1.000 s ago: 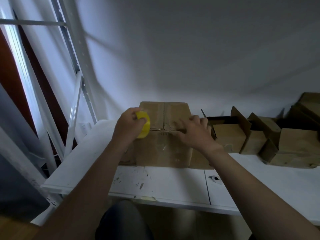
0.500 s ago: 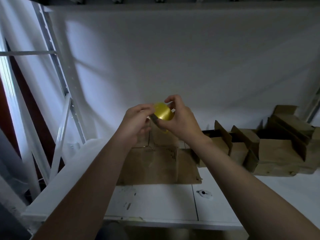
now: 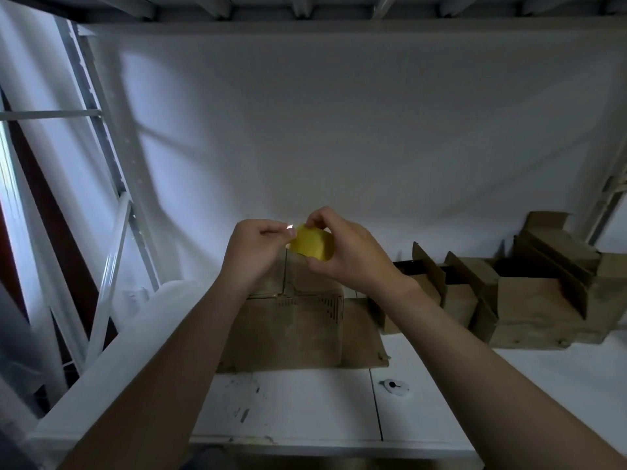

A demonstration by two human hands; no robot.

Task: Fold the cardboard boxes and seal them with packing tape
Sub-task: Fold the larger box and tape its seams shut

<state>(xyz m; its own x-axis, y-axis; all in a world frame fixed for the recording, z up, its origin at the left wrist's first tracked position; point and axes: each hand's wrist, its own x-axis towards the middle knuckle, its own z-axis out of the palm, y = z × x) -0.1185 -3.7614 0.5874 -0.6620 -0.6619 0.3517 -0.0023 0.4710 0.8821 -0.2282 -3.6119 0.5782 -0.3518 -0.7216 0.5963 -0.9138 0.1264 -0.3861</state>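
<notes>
Both hands are raised above the box, meeting at the tape roll (image 3: 314, 244). The right hand (image 3: 353, 252) grips the yellow roll, fingers curled over the top and thumb under. The left hand (image 3: 256, 245) pinches at the roll's left edge, thumb against forefinger. There is a small glint there, probably the loose tape end, but it's too small to be sure.

The cardboard box (image 3: 291, 320) sits on the tabletop (image 3: 288, 422) directly below the hands and slightly toward the person. Its top flaps are closed. The centre seam (image 3: 285, 273) runs away from the person, so its long axis is near-to-far. The seam lies just under the left hand, which is nearer to it than the right. Likely step: pull the strip free, bring it down and run it along that seam. The roll needs to line up with that axis.

The tabletop is white, with scuffed dark marks and a small white object (image 3: 393, 386) near the front. More boxes (image 3: 529, 307) sit to the right with flaps still up, not sealed. A white wall is behind, a metal rack frame (image 3: 112, 184) stands on the left, and the light is dim.
</notes>
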